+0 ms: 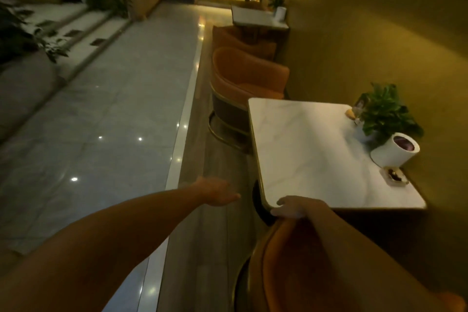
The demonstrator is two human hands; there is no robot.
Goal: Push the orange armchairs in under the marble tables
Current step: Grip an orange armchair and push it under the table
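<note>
Right hand [295, 206] grips top edge of the near orange armchair [291, 266], which sits at near edge of the marble table [311, 154], backrest touching the tabletop corner. Left hand [217, 191] hangs loose & empty over the floor to the left. 2nd armchair [243, 83] at table's far side, w/ plant [385, 111] on far right.

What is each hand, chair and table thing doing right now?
Left hand: open, in the air, touching nothing.
Right hand: resting on the near armchair's back.
Near armchair: at the table's near edge.
Far armchair: at the table's far edge.
Marble table: upright.
Tissue roll: upright.
Plant: upright.
</note>
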